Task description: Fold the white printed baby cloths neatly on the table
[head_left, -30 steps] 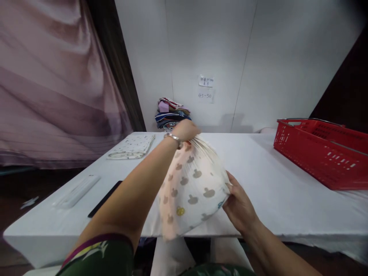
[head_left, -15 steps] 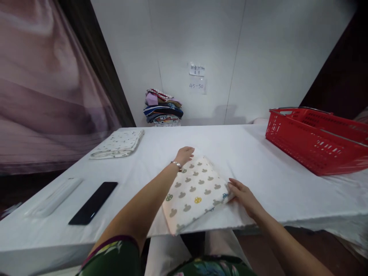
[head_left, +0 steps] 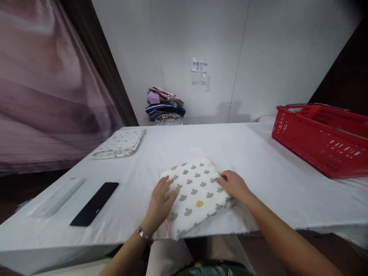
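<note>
A white cloth with grey mushroom prints (head_left: 198, 189), folded into a rough square, lies at the near edge of the white table. Resting on its left side is my left hand (head_left: 161, 199), fingers spread, a bracelet at the wrist. My right hand (head_left: 234, 186) is at the cloth's right edge, with thumb and fingers drawn together on the fabric there. A second folded cloth with small prints (head_left: 122, 142) lies at the table's far left.
A black phone-like slab (head_left: 94, 204) and a whitish strip-shaped packet (head_left: 59, 197) lie at left. A red basket (head_left: 319, 142) stands at right. Stacked folded fabrics (head_left: 165, 107) sit beyond the table's back edge, by the wall with paper notes (head_left: 199, 73).
My left hand has come back from the cloth's far left corner to its left side. My right hand has moved slightly up along the right edge. The view has shifted a little.
</note>
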`<state>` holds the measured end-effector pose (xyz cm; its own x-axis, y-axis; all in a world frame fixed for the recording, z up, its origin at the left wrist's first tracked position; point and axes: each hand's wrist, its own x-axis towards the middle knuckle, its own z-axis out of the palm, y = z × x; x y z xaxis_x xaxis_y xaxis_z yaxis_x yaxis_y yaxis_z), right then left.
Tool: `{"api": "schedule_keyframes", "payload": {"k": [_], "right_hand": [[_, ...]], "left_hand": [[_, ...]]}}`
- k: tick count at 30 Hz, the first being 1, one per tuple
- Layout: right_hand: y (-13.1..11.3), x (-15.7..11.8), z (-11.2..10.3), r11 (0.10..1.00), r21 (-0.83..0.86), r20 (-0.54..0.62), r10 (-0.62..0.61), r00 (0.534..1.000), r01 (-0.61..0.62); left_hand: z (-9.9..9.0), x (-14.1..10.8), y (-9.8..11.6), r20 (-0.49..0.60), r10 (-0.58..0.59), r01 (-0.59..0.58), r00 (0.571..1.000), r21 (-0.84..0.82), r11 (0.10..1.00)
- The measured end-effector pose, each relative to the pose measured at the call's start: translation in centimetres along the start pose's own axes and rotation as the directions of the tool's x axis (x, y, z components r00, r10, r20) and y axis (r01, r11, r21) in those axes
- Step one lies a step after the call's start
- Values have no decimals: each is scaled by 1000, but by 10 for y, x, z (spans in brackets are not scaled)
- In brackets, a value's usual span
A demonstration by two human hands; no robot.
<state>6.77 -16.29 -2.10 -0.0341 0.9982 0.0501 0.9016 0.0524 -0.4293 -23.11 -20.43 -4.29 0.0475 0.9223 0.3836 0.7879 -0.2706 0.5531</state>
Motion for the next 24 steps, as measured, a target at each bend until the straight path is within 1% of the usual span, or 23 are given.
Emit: {"api": "schedule_keyframes", "payload": {"k": [3, 4, 5, 7, 9, 12, 14, 16, 18, 20, 22, 24], "right_hand": [[-6, 6, -1, 996, -48, 87, 76, 993, -72], [-8, 7, -2, 995, -57, 99, 90, 991, -85], [-8, 7, -2, 994, -65, 89, 90, 992, -85], [-9, 6, -1, 995, -81, 19, 56, 998, -54], [-7, 4, 1, 994, -106, -39, 28, 999, -32], [-3, 5, 5, 990, -133, -24, 42, 999, -44], [0, 8, 5, 991, -132, -22, 25, 999, -28], [1, 14, 5, 994, -105, -19, 7, 1000, -9], [-1, 22, 4, 998, -58, 13, 13, 1000, -13], [-5, 32, 4, 1000, -19, 26, 11, 1000, -11], [-11, 44, 6, 1000, 5, -21, -8, 1000, 8], [-17, 57, 9, 999, 23, -82, -28, 996, 30]], "left_hand": [[16, -8, 3, 16, -26, 25, 1000, 33, 999], [20, -9, 4, 18, -27, 27, 999, 49, 998], [21, -11, 6, 15, -29, 28, 999, 65, 997], [22, -13, 11, 11, -37, 35, 999, 97, 995], [20, -14, 14, 30, -49, 45, 998, 115, 992], [18, -14, 15, 84, -80, 70, 993, 112, 991], [19, -15, 14, 89, -95, 87, 991, 91, 992], [20, -15, 13, 72, -94, 89, 993, 70, 994], [22, -17, 13, 52, -91, 88, 994, 61, 994], [22, -17, 14, 53, -90, 86, 995, 68, 994], [20, -13, 13, 57, -87, 83, 995, 83, 993], [17, -3, 11, 39, -78, 74, 996, 107, 992]]}}
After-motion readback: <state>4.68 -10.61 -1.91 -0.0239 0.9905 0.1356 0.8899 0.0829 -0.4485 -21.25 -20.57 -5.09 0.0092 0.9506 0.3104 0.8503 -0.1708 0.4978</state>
